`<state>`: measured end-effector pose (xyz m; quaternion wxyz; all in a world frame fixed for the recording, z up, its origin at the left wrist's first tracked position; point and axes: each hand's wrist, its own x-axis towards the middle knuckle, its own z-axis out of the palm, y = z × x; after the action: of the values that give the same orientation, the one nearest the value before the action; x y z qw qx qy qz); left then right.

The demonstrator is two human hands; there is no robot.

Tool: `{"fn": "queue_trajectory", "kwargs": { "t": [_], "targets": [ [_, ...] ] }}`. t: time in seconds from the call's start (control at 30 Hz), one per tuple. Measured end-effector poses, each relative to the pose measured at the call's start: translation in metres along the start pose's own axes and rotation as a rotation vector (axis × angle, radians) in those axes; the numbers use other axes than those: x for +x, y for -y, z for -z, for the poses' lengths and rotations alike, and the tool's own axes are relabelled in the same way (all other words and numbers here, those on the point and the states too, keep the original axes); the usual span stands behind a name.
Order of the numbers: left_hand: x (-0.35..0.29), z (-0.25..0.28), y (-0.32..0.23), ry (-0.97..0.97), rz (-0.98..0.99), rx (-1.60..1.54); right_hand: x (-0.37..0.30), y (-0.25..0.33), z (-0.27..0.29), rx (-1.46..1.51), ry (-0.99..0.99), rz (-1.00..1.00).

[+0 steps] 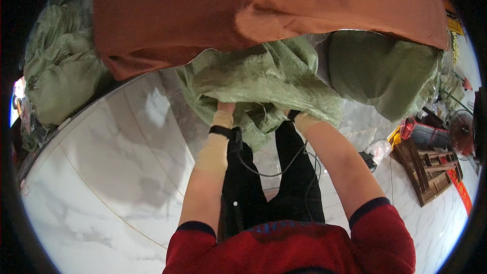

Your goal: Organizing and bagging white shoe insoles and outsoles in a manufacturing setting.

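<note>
A green woven sack [264,73] hangs in loose folds in front of my legs, below the edge of a reddish-brown cloth [284,5]. My left hand [226,107] reaches into the sack's folds, and only the part near the wrist shows. Just a sliver of my right hand [286,112] is visible, under the fabric farther right. The sack covers the fingers of both hands, so I cannot see whether they grip it. Both wrists have pale wraps and black bands, with a dark cable [258,173] looping between them.
Another green sack [378,68] bulges from under the cloth at the right. More green sacks [66,76] are heaped at the far left. On the marbled tile floor [111,193], a wooden frame [423,170] lies right of me, near a fan [462,128] and a clear plastic bag [378,150].
</note>
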<state>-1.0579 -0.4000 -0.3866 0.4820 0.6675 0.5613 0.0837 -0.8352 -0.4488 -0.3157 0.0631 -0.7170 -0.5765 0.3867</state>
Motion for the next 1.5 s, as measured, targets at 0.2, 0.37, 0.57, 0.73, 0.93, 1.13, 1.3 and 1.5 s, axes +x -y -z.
{"fn": "queue_trajectory", "kwargs": {
  "t": [0.2,0.37,0.57,0.73,0.93,1.13,1.3,1.5],
  "targets": [
    [0.007,-0.01,-0.011,0.051,-0.023,-0.006,-0.047,-0.039,-0.007,-0.056,-0.066,0.021],
    [0.024,-0.006,-0.008,0.1,-0.068,0.024,-0.022,-0.042,-0.023,-0.074,-0.153,0.037],
    [0.017,-0.007,-0.014,0.187,-0.14,0.071,-0.008,-0.052,-0.022,-0.087,-0.273,0.027],
    [-0.018,-0.006,-0.043,0.203,-0.193,0.161,-0.074,-0.004,0.004,-0.062,-0.392,0.079],
    [-0.109,0.092,-0.178,0.354,0.076,-0.619,-0.126,0.064,0.045,1.493,-0.225,-0.265],
    [-0.19,0.204,-0.288,0.422,0.335,-0.696,-0.201,0.174,0.174,1.879,0.042,-0.356],
    [-0.229,0.276,-0.392,0.252,-0.005,-0.674,-0.231,0.229,0.265,1.815,0.105,0.066],
    [-0.125,0.295,-0.506,0.039,-0.329,-0.902,-0.162,0.253,0.429,1.606,-0.276,0.474]
  ]
}}
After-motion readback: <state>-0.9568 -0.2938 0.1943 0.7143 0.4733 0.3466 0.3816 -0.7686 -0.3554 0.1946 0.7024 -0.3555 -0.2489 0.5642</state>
